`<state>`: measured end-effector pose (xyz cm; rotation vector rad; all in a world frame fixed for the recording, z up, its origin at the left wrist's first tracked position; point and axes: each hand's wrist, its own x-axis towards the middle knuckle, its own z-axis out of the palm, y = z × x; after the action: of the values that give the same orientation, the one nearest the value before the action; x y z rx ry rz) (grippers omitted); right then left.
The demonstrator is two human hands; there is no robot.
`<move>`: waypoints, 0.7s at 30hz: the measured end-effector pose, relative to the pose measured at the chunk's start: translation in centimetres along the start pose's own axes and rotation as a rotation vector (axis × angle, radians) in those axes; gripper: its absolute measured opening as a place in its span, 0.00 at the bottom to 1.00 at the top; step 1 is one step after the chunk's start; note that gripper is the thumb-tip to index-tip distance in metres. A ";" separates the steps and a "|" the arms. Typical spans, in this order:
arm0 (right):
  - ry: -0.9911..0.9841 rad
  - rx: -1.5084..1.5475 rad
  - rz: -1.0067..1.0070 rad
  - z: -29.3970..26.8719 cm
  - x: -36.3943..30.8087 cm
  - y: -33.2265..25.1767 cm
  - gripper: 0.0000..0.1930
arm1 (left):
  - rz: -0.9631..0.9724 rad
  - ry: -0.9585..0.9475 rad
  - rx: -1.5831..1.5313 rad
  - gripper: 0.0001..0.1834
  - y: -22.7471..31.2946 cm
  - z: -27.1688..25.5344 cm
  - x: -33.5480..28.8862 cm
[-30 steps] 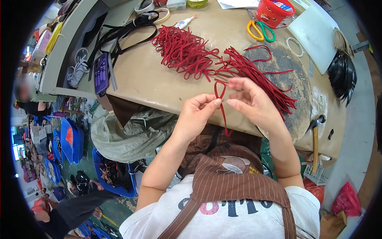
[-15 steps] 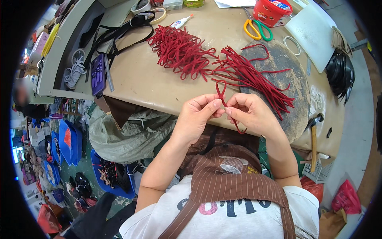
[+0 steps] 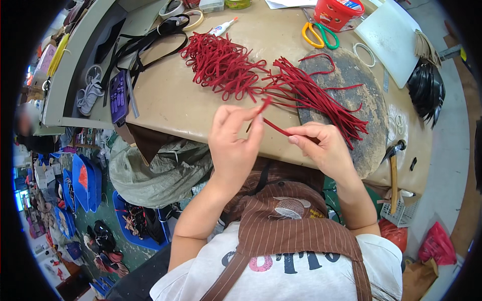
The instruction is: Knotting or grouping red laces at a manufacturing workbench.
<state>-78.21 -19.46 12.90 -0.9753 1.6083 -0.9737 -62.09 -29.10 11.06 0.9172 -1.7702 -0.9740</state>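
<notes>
Together, both hands (image 3: pixel 232 140) pinching red cord (image 3: pixel 276 127), red loops (image 3: pixel 221 65) beyond

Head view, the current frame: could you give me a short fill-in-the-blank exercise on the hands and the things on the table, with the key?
1. The strip between the left hand and the right hand is coloured ____.
2. The scissors have one yellow handle and one ____ handle.
3. The looped pile lies to the ____ of the straighter bundle.
4. The striped apron is ____.

Missing words: red; green; left; brown.

red tub (image 3: pixel 332 19), hammer (image 3: pixel 393 178), blue bins (image 3: pixel 94 183)
</notes>
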 end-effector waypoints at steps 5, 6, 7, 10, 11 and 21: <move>0.135 -0.675 -0.426 -0.7 -0.1 -2.8 0.05 | -0.082 -0.372 0.108 0.04 1.1 1.0 1.1; 0.094 -0.809 -0.430 -1.0 0.0 -3.2 0.04 | -0.392 -0.598 -0.033 0.04 1.3 0.9 1.4; 0.096 -0.813 -0.429 -1.3 -0.1 -3.8 0.04 | -0.397 -0.650 -0.189 0.05 -0.1 1.2 1.4; -0.041 -0.966 -0.477 -2.3 -0.1 -4.4 0.03 | -0.584 -0.811 -0.281 0.06 0.0 0.6 2.1; -0.101 -0.901 -0.504 -2.6 -0.1 -4.3 0.03 | -0.584 -0.811 -0.283 0.06 0.3 0.4 2.2; -0.069 -0.243 -0.039 -3.1 0.1 -1.5 0.08 | -0.558 -0.468 -0.467 0.08 -0.5 0.1 2.1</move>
<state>-81.05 -19.64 14.92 -1.1959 1.6807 -0.7737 -62.81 -31.13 11.32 0.9391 -1.5506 -2.0000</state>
